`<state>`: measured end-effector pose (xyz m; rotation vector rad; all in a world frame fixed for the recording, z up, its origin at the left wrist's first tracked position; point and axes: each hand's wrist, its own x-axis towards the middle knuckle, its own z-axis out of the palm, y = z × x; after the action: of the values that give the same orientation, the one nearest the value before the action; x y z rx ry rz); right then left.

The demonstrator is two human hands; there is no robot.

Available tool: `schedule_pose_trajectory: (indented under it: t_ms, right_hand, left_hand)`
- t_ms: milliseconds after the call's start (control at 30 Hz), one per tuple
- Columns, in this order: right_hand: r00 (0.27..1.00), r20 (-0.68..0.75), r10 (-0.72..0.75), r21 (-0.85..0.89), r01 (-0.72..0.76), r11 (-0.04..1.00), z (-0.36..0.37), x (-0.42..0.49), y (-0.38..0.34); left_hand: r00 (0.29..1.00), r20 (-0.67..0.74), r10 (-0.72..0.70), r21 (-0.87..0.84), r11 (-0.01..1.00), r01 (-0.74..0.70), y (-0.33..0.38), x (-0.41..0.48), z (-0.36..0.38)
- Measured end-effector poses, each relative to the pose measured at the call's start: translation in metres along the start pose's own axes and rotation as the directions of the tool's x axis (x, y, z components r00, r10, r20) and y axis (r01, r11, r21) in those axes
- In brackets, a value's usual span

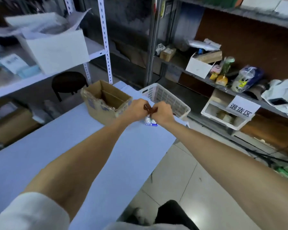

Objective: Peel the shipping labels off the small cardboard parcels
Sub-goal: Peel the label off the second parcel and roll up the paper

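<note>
Both my arms reach out over the far end of the pale blue table. My left hand and my right hand are close together, fingers curled, each pinching a small brown piece held between them. Under my right hand a crumpled white label with blue print shows just above the table. What the brown piece is I cannot tell; my hands hide most of it.
An open cardboard box stands on the table left of my hands. A white plastic basket sits at the table's far right edge. Shelves with boxes, bags and a white bin line the left and right sides. A black stool stands behind.
</note>
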<state>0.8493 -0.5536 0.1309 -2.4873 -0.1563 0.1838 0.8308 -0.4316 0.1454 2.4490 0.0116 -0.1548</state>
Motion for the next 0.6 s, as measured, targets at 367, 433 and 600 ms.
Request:
schedule_pose_trajectory:
  t_ms: [367, 433, 600]
  right_hand:
    - [0.862, 0.293, -0.414, 0.049, 0.418, 0.907, 0.033, 0.116, -0.081]
    - [0.811, 0.347, -0.471, 0.069, 0.479, 0.875, 0.031, 0.128, -0.088]
    - [0.733, 0.411, -0.542, 0.084, 0.561, 0.823, 0.028, 0.156, -0.102]
  left_hand:
    - [0.841, -0.334, -0.425, -0.043, 0.899, 0.437, -0.045, 0.028, -0.058]
    - [0.794, -0.382, -0.473, -0.046, 0.868, 0.495, -0.047, 0.027, -0.063]
    - [0.696, -0.463, -0.549, -0.044, 0.799, 0.600, -0.048, 0.029, -0.071]
